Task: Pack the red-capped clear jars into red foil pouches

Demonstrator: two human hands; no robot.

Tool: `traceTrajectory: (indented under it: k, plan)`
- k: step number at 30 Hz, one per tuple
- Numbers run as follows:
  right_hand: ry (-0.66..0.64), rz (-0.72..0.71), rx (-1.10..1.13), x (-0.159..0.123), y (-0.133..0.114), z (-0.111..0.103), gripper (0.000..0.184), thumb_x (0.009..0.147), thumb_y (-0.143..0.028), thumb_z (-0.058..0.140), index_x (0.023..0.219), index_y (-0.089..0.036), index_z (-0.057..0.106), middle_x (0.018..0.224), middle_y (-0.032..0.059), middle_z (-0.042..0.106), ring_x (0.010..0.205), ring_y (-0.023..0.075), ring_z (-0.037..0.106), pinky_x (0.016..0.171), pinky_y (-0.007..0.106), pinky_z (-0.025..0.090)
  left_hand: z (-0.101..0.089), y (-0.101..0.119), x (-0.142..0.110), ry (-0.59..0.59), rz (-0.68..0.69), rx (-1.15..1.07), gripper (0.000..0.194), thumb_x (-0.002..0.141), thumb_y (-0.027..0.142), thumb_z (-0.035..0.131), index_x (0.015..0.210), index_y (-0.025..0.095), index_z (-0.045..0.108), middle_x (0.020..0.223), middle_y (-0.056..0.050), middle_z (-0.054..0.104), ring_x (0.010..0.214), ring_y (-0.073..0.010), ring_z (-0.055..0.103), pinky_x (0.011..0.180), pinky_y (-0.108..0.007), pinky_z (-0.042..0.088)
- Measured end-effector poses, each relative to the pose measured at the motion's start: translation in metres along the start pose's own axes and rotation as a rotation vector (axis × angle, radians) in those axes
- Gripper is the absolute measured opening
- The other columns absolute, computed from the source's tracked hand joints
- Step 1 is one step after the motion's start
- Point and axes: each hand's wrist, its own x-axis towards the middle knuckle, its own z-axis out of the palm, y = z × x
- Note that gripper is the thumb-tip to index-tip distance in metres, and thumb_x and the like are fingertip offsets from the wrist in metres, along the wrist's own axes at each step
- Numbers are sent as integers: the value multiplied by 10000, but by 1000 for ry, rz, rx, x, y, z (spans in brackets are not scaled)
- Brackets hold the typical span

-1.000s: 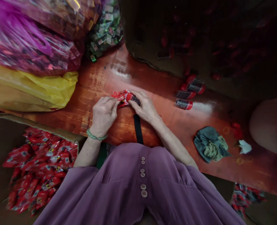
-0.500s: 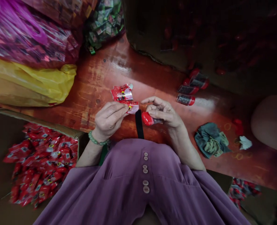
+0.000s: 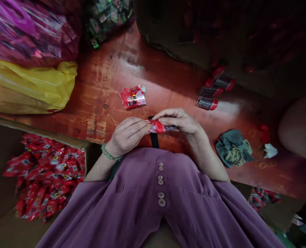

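Observation:
My left hand point(image 3: 130, 134), with a green bead bracelet at its wrist, is closed on the edge of a red printed plastic wrapper. My right hand point(image 3: 182, 121) grips a small clear bottle with a red cap point(image 3: 160, 126). The cap end lies at the wrapper's mouth, and clear film seems to cover part of it. Both hands meet just in front of my body, above a black strap point(image 3: 154, 140). A small stack of flat red wrappers point(image 3: 133, 97) lies on the table beyond my left hand.
Several red-capped bottles point(image 3: 207, 103) lie on the red table point(image 3: 168, 93) to the right. Nearer are a crumpled grey-green cloth point(image 3: 233, 150) and white tissue point(image 3: 270, 151). A carton of red packets point(image 3: 46, 172) stands at lower left. A yellow bag point(image 3: 31, 86) sits at upper left.
My left hand has drawn one wrapper away from the stack toward me. The bottle's red cap end has come together with that wrapper between both hands.

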Motion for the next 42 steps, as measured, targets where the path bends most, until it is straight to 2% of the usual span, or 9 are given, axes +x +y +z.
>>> traceTrajectory:
  k: [8, 15, 21, 24, 27, 31, 34, 38, 42]
  plan:
    - [73, -15, 57, -4, 0, 11, 196, 756, -305, 765, 858, -144, 719, 766, -16, 659, 641, 62, 544, 580, 186, 410, 14, -1, -1, -9, -45, 7, 282, 888, 231, 661, 1171, 230, 663, 1084, -65, 765, 1023, -197, 691, 920, -392, 535]
    - [98, -16, 126, -7, 12, 14, 217, 804, -319, 742, 912, -152, 656, 626, -73, 552, 430, 9, 356, 385, 159, 227, 23, 0, -5, -77, -80, -41, 229, 908, 207, 607, 1108, 267, 703, 1129, -40, 757, 1077, -199, 665, 979, -429, 488]
    - [171, 23, 163, -13, 24, 18, 240, 785, -356, 747, 880, -154, 656, 555, -85, 517, 363, 7, 298, 342, 169, 189, 30, 4, -4, -53, -125, -180, 300, 883, 227, 658, 1175, 291, 677, 1173, -36, 739, 1155, -227, 637, 1056, -449, 440]
    - [381, -131, 84, -15, 27, 31, 241, 818, -406, 723, 889, -183, 664, 614, -70, 558, 394, 18, 342, 361, 171, 251, 26, 6, 0, 35, -397, -263, 504, 785, 384, 782, 1257, 286, 636, 1318, -77, 663, 1318, -307, 532, 1147, -517, 352]
    - [559, -333, -116, -18, 25, 42, 194, 870, -396, 679, 934, -214, 689, 738, -32, 646, 539, 59, 515, 485, 189, 419, 20, 15, 5, 209, -802, -613, 805, 630, 531, 866, 1325, 246, 575, 1414, -120, 574, 1375, -341, 474, 1161, -503, 361]
    - [626, -573, -409, -16, 25, 49, 130, 919, -322, 626, 977, -226, 692, 895, 1, 715, 787, 117, 649, 716, 268, 537, 19, 34, 15, 277, -1205, -1375, 519, 721, 567, 788, 1091, 216, 690, 1136, -91, 715, 1081, -248, 677, 969, -395, 542]
    - [615, -735, -616, -9, 28, 51, 107, 935, -245, 600, 1009, -221, 674, 865, -1, 710, 747, 114, 642, 701, 273, 537, 24, 43, 26, 353, -1299, -1542, 320, 688, 456, 849, 829, 190, 740, 853, -38, 743, 851, -174, 702, 875, -327, 567]
    - [675, -919, -768, -1, 32, 53, 154, 939, -171, 569, 1070, -221, 634, 878, 9, 695, 747, 118, 630, 688, 266, 528, 32, 45, 38, 484, -1358, -1462, 277, 640, 412, 885, 717, 184, 747, 690, 7, 708, 668, -109, 654, 751, -258, 551]
    - [579, -736, -747, -7, 30, 50, 267, 946, -282, 581, 1203, -211, 572, 1035, 54, 691, 902, 155, 656, 792, 304, 553, 36, 37, 38, 596, -1375, -1317, 332, 598, 446, 901, 685, 171, 737, 649, 21, 690, 623, -84, 625, 702, -224, 525]
